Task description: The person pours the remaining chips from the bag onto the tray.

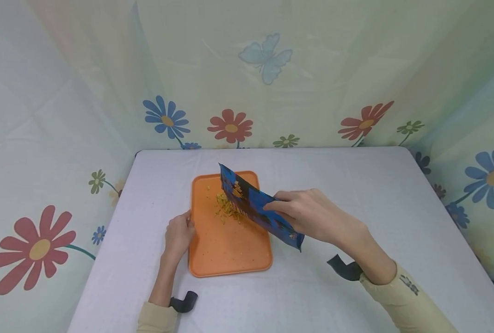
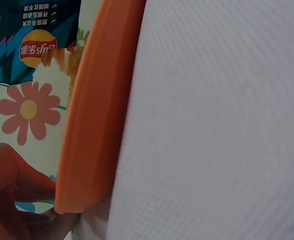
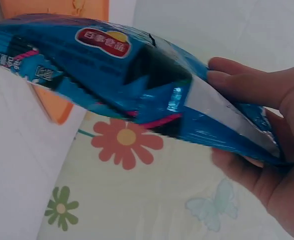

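Note:
My left hand [image 1: 178, 235] grips the left edge of an orange tray [image 1: 230, 252], with thumb and fingers at its rim [image 2: 89, 125] in the left wrist view. In my right hand [image 1: 315, 215] is a blue chip bag [image 1: 253, 203], held by its side and tilted over the tray, its far end up. The right wrist view has my thumb and fingers on opposite sides of the crinkled bag [image 3: 122, 75]. A small heap of yellow broken chips [image 1: 227, 206] lies on the tray beside the bag, with a few crumbs scattered around it. The bag covers part of the tray's right side.
The tray lies left of the middle on a table with a white cloth [image 1: 355, 180]. Behind and beside the table hangs a curtain [image 1: 305, 115] printed with flowers and a butterfly. Black straps [image 1: 347, 268] stick out near both of my wrists.

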